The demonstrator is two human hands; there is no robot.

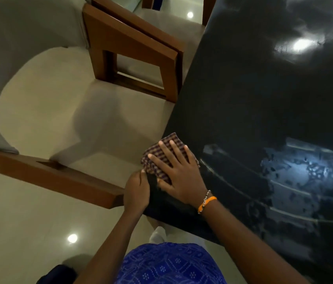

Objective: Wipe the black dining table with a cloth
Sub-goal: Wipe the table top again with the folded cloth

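Right hand (179, 177) first: you've got it spread flat, fingers wide, palm pressing down on the checked cloth (162, 158) right at the table's near edge. Nothing's pinched there, it's just weight on the fabric, which looks like the point, since a flat palm keeps the cloth in full contact with the top. Your left hand (138, 190) is curled at the rim just beside it, fingers closed in toward the edge; can't tell if it's gripping the table lip or a corner of the cloth, but my guess is it's bracing or catching crumbs as you sweep toward the edge.

The cloth hangs partly over the rim, so you seem to be finishing off this corner.

Further out, the black dining table (264, 111) shows smeary streaks and specks in the glare (296, 177) to the right of your wrist, so I'd say that patch still wants a pass.

Past the edge, the wooden chair (135, 56) stands pulled back a little, probably to leave you room to reach.
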